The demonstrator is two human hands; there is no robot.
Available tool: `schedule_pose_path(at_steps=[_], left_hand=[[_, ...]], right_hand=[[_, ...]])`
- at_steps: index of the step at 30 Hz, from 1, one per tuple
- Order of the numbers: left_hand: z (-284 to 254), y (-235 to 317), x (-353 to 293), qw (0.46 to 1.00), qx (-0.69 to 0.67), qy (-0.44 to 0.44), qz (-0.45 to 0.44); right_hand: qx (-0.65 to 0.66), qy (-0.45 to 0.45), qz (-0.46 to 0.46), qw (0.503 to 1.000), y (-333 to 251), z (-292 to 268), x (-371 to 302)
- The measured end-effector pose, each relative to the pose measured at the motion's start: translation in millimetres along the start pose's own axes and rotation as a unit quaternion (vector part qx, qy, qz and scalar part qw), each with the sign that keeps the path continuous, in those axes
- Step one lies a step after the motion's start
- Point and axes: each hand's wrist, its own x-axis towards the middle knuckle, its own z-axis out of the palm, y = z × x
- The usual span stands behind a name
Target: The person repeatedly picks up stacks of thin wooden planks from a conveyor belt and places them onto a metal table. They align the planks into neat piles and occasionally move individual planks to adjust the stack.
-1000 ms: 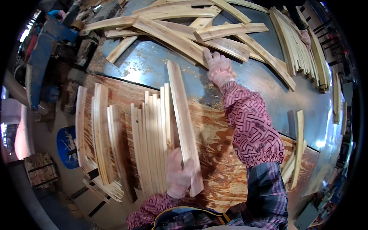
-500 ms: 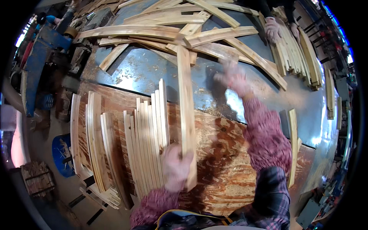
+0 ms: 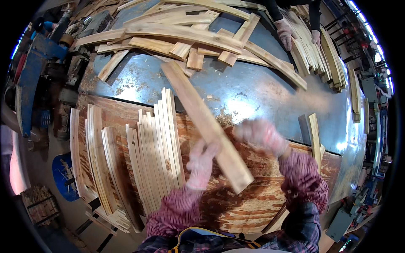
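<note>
My gloved left hand (image 3: 200, 168) is closed on the edge of a wooden board (image 3: 202, 120), which slants across the front of the table from upper left to lower right. To the right of that board is my gloved right hand (image 3: 265, 135), smeared by motion so its fingers cannot be made out; it appears apart from the wood. Just left of my left hand stands a row of narrow wooden strips (image 3: 154, 156), packed side by side. Beyond the held board's far end lies a jumbled pile of wooden boards (image 3: 181, 31).
A plywood surface (image 3: 249, 206) meets a blue-grey metal tabletop (image 3: 198, 90). More boards (image 3: 95, 147) stand at the left, beside a blue machine (image 3: 38, 63) and a blue bin (image 3: 63, 177). At far right another person's gloved hand (image 3: 284, 33) rests by bundled strips (image 3: 303, 46).
The held board has swung from nearly upright to a slant, its near end moving right. My right hand has drawn back from the pile toward me. A long board now lies atop the pile.
</note>
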Motion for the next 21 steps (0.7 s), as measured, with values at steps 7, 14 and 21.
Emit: schedule_pose_path(at_steps=[7,14,21], left_hand=[[-81.1,-49.7,-102.5,0.701,0.636,0.203,0.251],[-32.1,3.4,-55.1,0.796,0.513,0.073,0.313],[-28.0,-2.1,-69.3,0.868,0.449,-0.021,0.211]], right_hand=[[-0.229,0.398,0.161,0.874,49.0,-109.9,170.1],[-0.250,0.316,0.220,0.888,69.3,-112.0,156.5],[-0.276,0.404,0.174,0.855,89.5,-143.6,179.1]])
